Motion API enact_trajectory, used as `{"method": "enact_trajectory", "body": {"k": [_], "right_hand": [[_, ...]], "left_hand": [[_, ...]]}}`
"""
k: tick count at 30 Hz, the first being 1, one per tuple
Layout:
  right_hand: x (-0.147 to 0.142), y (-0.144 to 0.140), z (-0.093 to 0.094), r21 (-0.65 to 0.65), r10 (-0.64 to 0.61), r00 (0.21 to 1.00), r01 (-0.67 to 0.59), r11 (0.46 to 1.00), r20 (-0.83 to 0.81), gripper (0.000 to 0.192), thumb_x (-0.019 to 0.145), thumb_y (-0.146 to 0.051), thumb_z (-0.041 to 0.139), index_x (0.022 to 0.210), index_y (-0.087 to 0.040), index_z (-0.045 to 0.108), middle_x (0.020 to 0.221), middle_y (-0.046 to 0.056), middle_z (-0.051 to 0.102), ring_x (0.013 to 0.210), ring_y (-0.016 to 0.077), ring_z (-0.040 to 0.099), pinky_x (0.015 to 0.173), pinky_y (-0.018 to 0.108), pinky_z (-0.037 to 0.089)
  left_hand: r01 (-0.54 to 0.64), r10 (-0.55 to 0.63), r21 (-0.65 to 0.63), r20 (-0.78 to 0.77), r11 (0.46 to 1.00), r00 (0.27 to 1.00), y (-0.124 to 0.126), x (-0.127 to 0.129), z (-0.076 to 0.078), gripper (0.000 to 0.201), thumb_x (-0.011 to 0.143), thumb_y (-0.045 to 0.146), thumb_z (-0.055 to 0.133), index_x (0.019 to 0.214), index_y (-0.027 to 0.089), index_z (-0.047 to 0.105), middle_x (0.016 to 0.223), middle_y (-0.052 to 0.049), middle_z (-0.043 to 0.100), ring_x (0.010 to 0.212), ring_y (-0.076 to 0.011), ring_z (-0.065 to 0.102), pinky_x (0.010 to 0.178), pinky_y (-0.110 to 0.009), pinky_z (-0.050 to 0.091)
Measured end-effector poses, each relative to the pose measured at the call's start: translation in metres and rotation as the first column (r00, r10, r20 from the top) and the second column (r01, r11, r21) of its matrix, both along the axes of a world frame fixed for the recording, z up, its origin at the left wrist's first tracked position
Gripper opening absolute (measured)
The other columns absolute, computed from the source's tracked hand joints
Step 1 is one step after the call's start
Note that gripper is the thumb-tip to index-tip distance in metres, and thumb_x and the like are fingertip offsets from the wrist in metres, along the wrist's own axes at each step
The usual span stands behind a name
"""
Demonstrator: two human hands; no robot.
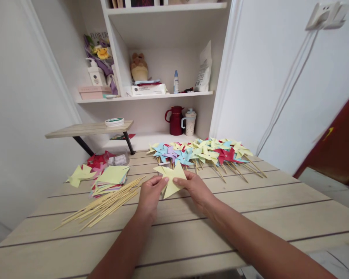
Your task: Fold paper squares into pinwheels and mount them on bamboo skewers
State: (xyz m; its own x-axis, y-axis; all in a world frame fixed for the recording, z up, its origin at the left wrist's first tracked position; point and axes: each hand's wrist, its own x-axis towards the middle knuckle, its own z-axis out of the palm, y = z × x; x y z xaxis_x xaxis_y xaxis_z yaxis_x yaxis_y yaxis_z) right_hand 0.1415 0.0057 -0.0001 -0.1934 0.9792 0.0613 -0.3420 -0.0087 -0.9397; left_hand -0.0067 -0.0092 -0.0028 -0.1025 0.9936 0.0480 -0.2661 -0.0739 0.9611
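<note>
So there's a lot of stuff around me on this tabletop (250, 205). A loose bundle of bamboo skewers (104, 203) lies just left of my left hand (149, 195), slanting toward it. Behind those is a stack of paper squares (110, 179), yellow on top, with a few red pieces (97, 159) and another yellow cutout (79, 174) further back. Across the far side there's a whole row of finished pinwheels (203, 153) in yellow, blue, purple and red, sticks pointing my way. Nothing sits between my hands and any of it. On the shelf behind are a red jug (175, 120) and a white mug (189, 122).

The piece I'm working on is a yellow paper pinwheel (171, 179), pointy flaps sticking out, no stick on it that I can see. It's held just above the tabletop near the middle, left hand and right hand (194, 188) each pinching an edge of it, fingers closed on the paper.
</note>
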Motion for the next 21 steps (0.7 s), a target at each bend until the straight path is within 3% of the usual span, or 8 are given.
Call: {"method": "enact_trajectory", "body": {"k": [2,6,8,12,16,19,21], "right_hand": [[0.003,0.001,0.001,0.075,-0.033,0.998,0.028,0.997,0.059,0.030,0.066,-0.033,0.080,0.089,-0.017,0.068,0.087,0.006,0.072,0.081,0.0203,0.064,0.077,0.033,0.048],[0.007,0.000,0.001,0.313,-0.103,0.972,0.033,0.949,0.210,0.052,0.075,-0.031,0.073,0.122,-0.024,0.052,0.105,0.006,0.068,0.097,0.0227,0.064,0.088,0.039,0.049],[0.008,-0.002,0.000,0.516,-0.234,0.917,0.036,0.856,0.324,0.060,0.077,-0.026,0.070,0.131,-0.026,0.043,0.115,0.008,0.062,0.106,0.0240,0.060,0.097,0.043,0.046],[0.009,-0.006,-0.002,0.802,-0.497,0.762,-0.051,0.595,0.416,0.056,0.081,-0.016,0.060,0.132,-0.028,0.041,0.131,0.011,0.051,0.119,0.0271,0.052,0.105,0.049,0.040],[0.007,-0.009,-0.004,0.875,-0.659,0.603,-0.149,0.461,0.450,0.048,0.081,-0.013,0.057,0.125,-0.031,0.051,0.136,0.010,0.043,0.128,0.0311,0.044,0.104,0.053,0.038],[0.006,-0.009,-0.005,0.885,-0.728,0.509,-0.195,0.423,0.460,0.038,0.080,-0.014,0.061,0.114,-0.031,0.059,0.140,0.010,0.038,0.128,0.0338,0.042,0.102,0.055,0.037],[0.006,-0.008,-0.006,0.882,-0.729,0.501,-0.202,0.425,0.466,0.034,0.080,-0.014,0.063,0.110,-0.030,0.061,0.141,0.009,0.038,0.128,0.0346,0.042,0.102,0.056,0.036]], "left_hand": [[-0.019,0.019,-0.006,0.030,1.000,0.999,0.000,-0.002,0.002,0.032,0.062,0.036,0.084,0.084,0.014,0.078,0.085,-0.008,0.076,0.079,-0.0191,0.067,0.077,-0.029,0.049],[-0.059,0.063,-0.038,0.097,0.998,0.993,0.001,-0.010,0.007,0.032,0.060,0.033,0.086,0.083,0.013,0.077,0.085,-0.009,0.077,0.078,-0.0188,0.068,0.075,-0.027,0.049],[-0.074,0.082,-0.060,0.145,0.995,0.986,0.002,-0.015,0.009,0.030,0.060,0.031,0.085,0.082,0.013,0.076,0.084,-0.008,0.076,0.076,-0.0179,0.069,0.074,-0.026,0.050],[-0.056,0.077,-0.095,0.229,0.994,0.970,0.003,-0.022,0.012,0.029,0.060,0.028,0.086,0.082,0.012,0.075,0.080,-0.009,0.076,0.077,-0.0193,0.070,0.076,-0.028,0.052],[-0.025,0.053,-0.118,0.246,0.993,0.968,0.003,-0.023,0.011,0.031,0.059,0.028,0.086,0.082,0.012,0.074,0.079,-0.009,0.076,0.076,-0.0196,0.070,0.074,-0.028,0.052],[-0.013,0.050,-0.138,0.265,0.990,0.963,0.004,-0.022,0.009,0.033,0.058,0.026,0.087,0.083,0.011,0.074,0.081,-0.009,0.076,0.075,-0.0187,0.070,0.073,-0.028,0.053],[-0.001,0.041,-0.145,0.273,0.989,0.961,0.004,-0.023,0.007,0.033,0.057,0.026,0.087,0.083,0.011,0.074,0.083,-0.010,0.076,0.076,-0.0184,0.070,0.072,-0.028,0.053]]}}
